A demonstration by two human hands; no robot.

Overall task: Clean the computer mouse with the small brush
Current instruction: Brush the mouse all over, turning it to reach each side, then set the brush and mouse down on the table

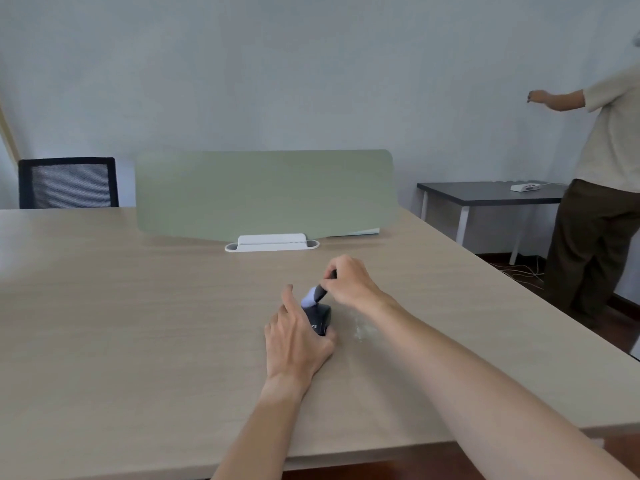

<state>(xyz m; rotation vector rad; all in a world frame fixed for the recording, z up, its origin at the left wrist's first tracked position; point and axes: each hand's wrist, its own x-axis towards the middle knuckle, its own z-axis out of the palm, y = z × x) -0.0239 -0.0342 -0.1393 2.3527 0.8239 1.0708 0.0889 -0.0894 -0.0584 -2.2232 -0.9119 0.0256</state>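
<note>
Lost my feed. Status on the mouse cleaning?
Left hand steadies mouse on desk. Right hand holds brush, bristles on mouse's far end. Nothing in the way.

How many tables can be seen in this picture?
2. The light wooden table is in front, under the hands; the dark-topped table with white legs stands at the right wall. Others may be out of view.

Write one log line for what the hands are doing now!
left hand: steadies mouse on table | right hand: holds small brush, bristles on mouse | step: brushing
</note>
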